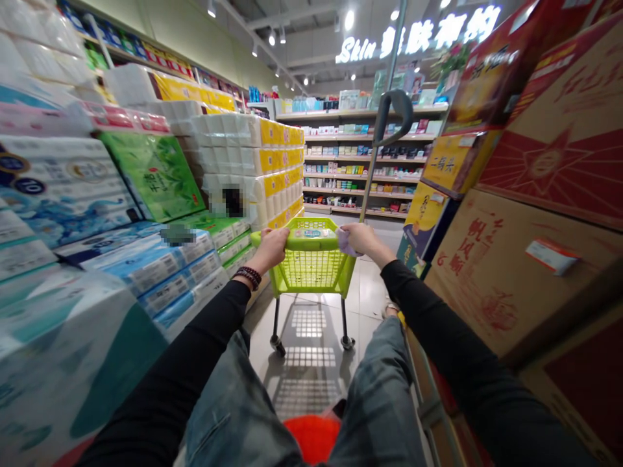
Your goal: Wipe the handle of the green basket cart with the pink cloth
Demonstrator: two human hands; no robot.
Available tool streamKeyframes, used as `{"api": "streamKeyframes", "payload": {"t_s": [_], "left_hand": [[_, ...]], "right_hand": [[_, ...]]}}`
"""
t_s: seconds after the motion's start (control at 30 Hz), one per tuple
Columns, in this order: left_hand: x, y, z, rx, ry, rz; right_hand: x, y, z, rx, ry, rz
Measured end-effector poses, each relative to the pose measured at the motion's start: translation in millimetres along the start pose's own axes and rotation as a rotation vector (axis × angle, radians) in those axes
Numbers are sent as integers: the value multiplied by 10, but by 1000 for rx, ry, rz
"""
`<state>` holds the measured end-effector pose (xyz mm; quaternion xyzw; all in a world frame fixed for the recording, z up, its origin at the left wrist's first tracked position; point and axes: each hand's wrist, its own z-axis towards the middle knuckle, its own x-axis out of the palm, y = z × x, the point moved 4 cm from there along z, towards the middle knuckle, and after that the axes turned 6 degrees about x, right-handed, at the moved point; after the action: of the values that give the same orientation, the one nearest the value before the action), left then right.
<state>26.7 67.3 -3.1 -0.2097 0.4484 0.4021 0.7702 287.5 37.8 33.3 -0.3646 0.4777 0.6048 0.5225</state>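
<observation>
A lime-green plastic shopping cart (311, 267) stands straight in front of me on dark legs with casters. My left hand (272, 248), a beaded bracelet on its wrist, is closed around the left part of the cart's handle. On the right end of the handle my right hand (361, 239) is closed too. A pale purple cloth (347, 241) is bunched under its fingers, against the handle. Inside the basket lies a small printed pack (312, 233), partly hidden by the handle bar.
Stacked toilet-roll packs (233, 155) and tissue packs (150, 172) line the left side. Cardboard boxes (481, 259) rise close on the right. Ahead, shelves (360, 139) of small goods stand behind a grey pole with a loop handle (393, 117). Something red-orange (313, 438) shows between my knees.
</observation>
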Motion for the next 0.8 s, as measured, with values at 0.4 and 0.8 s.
{"api": "streamKeyframes", "payload": {"t_s": [0.4,0.8], "left_hand": [[45,31,-7,-53,-17,9],[-34,81,-54,-15,-22,-9]], "right_hand": [[796,-200,-449,116,-535,389],[1185,458,-446,-367,-603,141]]}}
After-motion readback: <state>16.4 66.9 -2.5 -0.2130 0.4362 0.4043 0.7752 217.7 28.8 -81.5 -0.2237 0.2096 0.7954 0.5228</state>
